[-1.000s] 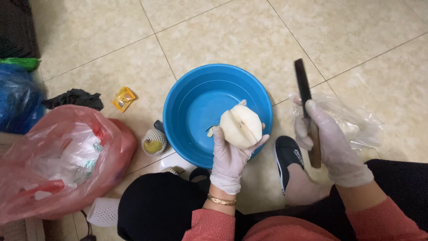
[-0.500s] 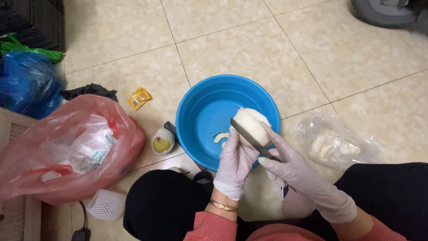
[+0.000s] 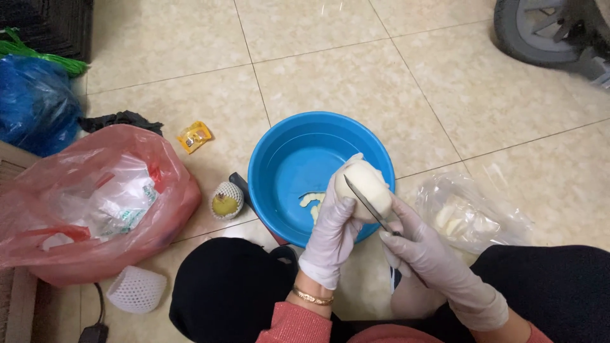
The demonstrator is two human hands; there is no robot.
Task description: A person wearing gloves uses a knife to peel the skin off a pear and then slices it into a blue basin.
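Centre frame: we are gripping a peeled pale fruit (image 3: 367, 188) in our left hand (image 3: 332, 234); our right hand (image 3: 424, 253) is clasping a knife (image 3: 367, 204) against it, above blue basin (image 3: 298, 166).

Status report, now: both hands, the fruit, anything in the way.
Left hand grips peeled pale fruit. Right hand holds dark-bladed knife against it, over blue plastic basin. Nothing obstructing.

The right grip (image 3: 416, 244) is covering the handle of the knife (image 3: 367, 203), and the left grip (image 3: 333, 232) is hiding the near side of the peeled fruit (image 3: 368, 187). Far up and right of both grips, a wheel (image 3: 540, 32) is being cut off by the frame's edge. Beside the right grip, the pale pieces inside the clear bag (image 3: 470, 216) are staying too blurred to identify.
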